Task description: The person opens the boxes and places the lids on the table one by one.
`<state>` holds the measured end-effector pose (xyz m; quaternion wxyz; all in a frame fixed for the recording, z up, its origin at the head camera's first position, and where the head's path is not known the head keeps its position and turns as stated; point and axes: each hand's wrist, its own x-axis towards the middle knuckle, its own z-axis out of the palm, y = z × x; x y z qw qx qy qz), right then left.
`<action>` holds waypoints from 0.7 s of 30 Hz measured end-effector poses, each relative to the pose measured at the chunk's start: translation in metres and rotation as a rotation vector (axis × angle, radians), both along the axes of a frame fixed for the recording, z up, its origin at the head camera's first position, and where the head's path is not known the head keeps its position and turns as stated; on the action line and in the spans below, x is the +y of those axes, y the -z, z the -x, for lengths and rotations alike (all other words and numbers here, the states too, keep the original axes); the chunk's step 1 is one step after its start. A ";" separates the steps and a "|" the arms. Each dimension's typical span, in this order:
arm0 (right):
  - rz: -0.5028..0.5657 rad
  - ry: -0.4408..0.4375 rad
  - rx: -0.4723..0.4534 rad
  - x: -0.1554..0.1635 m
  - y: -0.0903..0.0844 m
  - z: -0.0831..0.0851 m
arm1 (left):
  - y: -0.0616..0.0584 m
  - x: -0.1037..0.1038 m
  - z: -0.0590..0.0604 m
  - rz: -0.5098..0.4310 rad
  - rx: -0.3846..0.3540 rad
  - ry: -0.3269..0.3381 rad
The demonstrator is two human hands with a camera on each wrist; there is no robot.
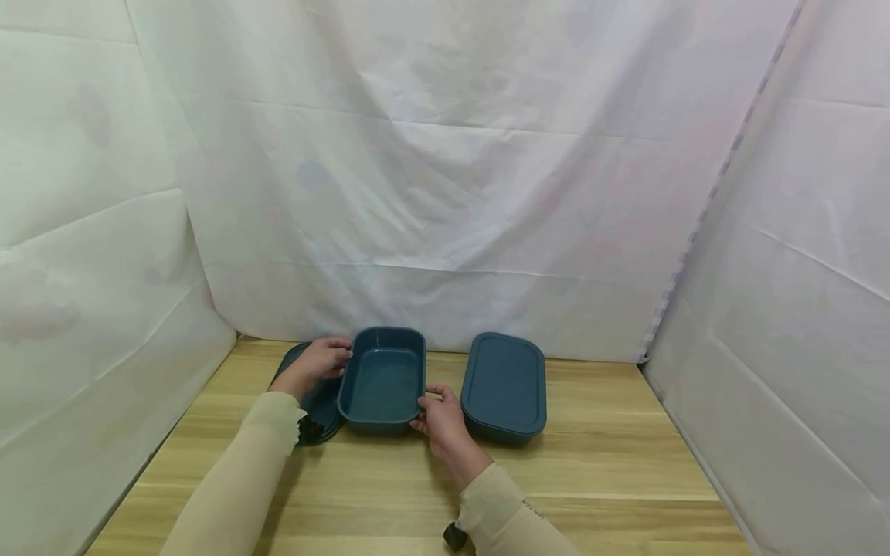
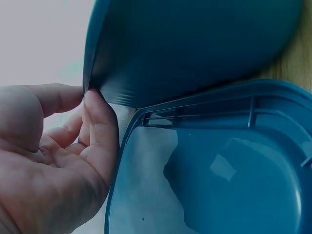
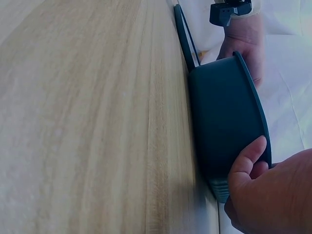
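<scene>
An uncovered dark teal rectangular food container (image 1: 382,386) stands upright on the table, its inside showing nothing. My left hand (image 1: 323,363) pinches its left rim between thumb and fingers, seen close up in the left wrist view. At the front right corner, my right hand (image 1: 446,423) grips the rim, thumb on the outer wall in the right wrist view. A loose teal lid (image 2: 234,170) lies left of the container with its ridged underside up, partly covered by my left hand and arm in the head view. Whether lid and container touch, I cannot tell.
To the right stands a second teal container with its lid on (image 1: 505,382), a short gap from my right hand. White cloth (image 1: 445,193) hangs close behind the containers and along both sides of the wooden table (image 1: 612,463).
</scene>
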<state>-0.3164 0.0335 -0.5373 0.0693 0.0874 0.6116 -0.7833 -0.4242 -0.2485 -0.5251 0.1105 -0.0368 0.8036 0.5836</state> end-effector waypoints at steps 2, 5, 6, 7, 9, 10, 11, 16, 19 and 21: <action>0.002 0.000 0.002 0.000 0.001 0.001 | 0.000 0.000 -0.001 0.002 0.003 0.000; 0.004 -0.001 0.002 0.001 0.003 0.001 | 0.000 0.001 -0.001 -0.001 0.001 0.001; 0.004 -0.001 0.002 0.001 0.003 0.002 | 0.000 0.001 -0.001 -0.004 -0.002 -0.001; 0.005 -0.001 0.002 0.001 0.004 0.002 | 0.000 0.001 -0.001 -0.004 -0.003 0.001; 0.006 0.000 0.002 0.001 0.004 0.003 | -0.001 0.000 -0.001 -0.006 -0.006 -0.003; 0.007 0.000 0.001 0.001 0.004 0.003 | -0.001 0.001 -0.001 -0.006 -0.007 -0.004; 0.008 0.001 0.001 0.001 0.004 0.003 | -0.001 0.001 -0.001 -0.005 -0.008 -0.004; 0.002 0.003 -0.001 0.001 0.003 0.003 | -0.003 0.001 -0.002 0.001 -0.011 -0.010; 0.001 0.001 0.002 0.001 0.003 0.002 | -0.004 0.001 -0.003 0.009 -0.009 -0.007; -0.003 -0.006 0.005 0.001 0.003 0.002 | -0.004 0.001 -0.004 0.013 -0.005 0.000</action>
